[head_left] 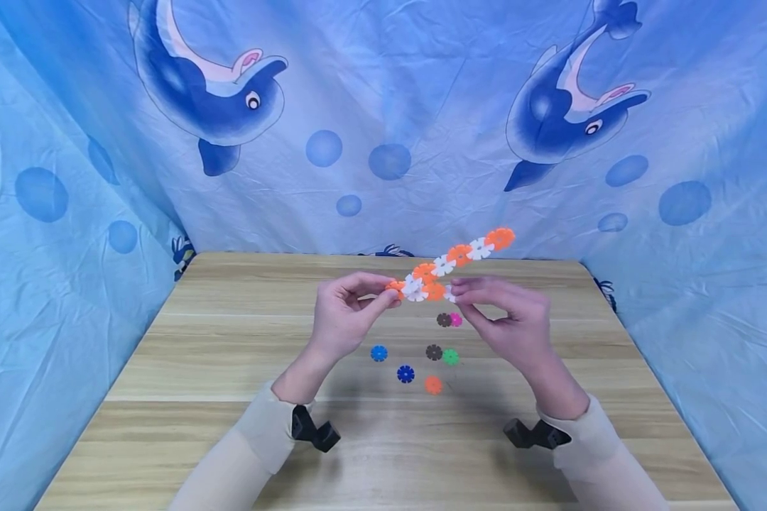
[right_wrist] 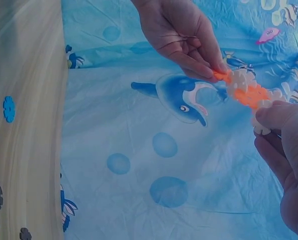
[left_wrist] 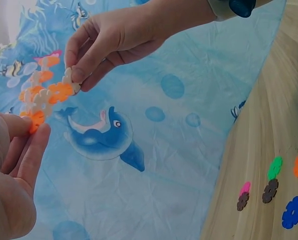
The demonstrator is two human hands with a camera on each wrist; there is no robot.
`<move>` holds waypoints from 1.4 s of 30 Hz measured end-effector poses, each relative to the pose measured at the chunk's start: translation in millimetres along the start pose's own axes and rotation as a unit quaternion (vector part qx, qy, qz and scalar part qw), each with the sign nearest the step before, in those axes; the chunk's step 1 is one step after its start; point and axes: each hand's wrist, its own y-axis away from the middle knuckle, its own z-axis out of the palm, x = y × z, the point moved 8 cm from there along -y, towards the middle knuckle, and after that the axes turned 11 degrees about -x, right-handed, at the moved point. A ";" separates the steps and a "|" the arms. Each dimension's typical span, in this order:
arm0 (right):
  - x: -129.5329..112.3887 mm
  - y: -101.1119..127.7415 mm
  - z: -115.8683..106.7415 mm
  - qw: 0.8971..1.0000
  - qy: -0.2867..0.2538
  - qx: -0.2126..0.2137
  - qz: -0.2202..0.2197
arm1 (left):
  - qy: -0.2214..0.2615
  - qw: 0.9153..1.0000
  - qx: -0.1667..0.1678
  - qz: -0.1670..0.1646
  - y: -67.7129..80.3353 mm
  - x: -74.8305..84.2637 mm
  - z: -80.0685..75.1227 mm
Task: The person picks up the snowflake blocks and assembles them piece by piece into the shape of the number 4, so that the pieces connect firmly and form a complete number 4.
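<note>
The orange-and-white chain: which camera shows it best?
The head view: the whole chain shows, held by the left hand and right hand. The left wrist view catches its near part; the right wrist view only one end.

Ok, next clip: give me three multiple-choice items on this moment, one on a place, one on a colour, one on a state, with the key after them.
1. Where is the chain of snowflake discs?
A. Flat on the table
B. Held in the air between both hands
C. Hanging from the cloth

2. Which colours make up the chain?
A. Orange and white
B. Blue and green
C. Pink and brown

3. What is the left hand doing?
A. Lying flat on the table
B. Hanging idle, touching nothing
C. Pinching one end of the chain

Key: 1 B, the chain is above the table, with the right hand at its white disc. 2 A, orange and white discs alternate along it; the blue, green, pink and brown ones lie loose on the table. 3 C, the left wrist view shows finger and thumb closed on the orange end disc.
</note>
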 end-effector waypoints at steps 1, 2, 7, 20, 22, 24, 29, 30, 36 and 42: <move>-0.9 0.1 0.1 1.000 0.002 0.000 -0.007 | -0.003 1.000 -0.001 -0.001 0.3 0.0 0.1; -1.7 0.3 0.2 1.000 0.003 0.001 -0.013 | -0.005 1.000 -0.003 -0.003 0.5 -0.5 0.4; -3.2 3.5 0.1 0.999 -0.009 0.006 -0.035 | -0.009 1.000 -0.012 -0.023 1.9 -3.2 2.0; -5.4 5.1 -1.1 0.998 -0.015 -0.002 -0.060 | 0.006 1.000 -0.015 -0.022 -0.8 -1.6 8.8; -5.3 4.9 -1.8 0.998 -0.010 0.010 -0.063 | 0.007 1.000 -0.012 -0.009 -1.1 0.6 8.8; -4.4 4.9 -3.0 0.998 0.004 0.024 -0.061 | 0.005 1.000 -0.010 -0.001 -0.9 2.4 8.1; 7.4 12.3 -5.8 0.997 0.060 0.049 -0.009 | 0.001 1.000 0.000 0.001 1.8 3.8 2.6; 12.0 15.7 -4.3 0.997 0.068 0.038 0.011 | 0.001 1.000 0.003 0.000 2.4 3.8 1.1; 42.9 48.5 27.3 0.974 0.095 -0.145 0.146 | 0.006 1.000 0.014 0.003 4.3 5.5 -4.3; 65.3 92.7 68.2 0.911 0.078 -0.319 0.250 | 0.004 1.000 0.014 -0.002 6.9 9.4 -3.8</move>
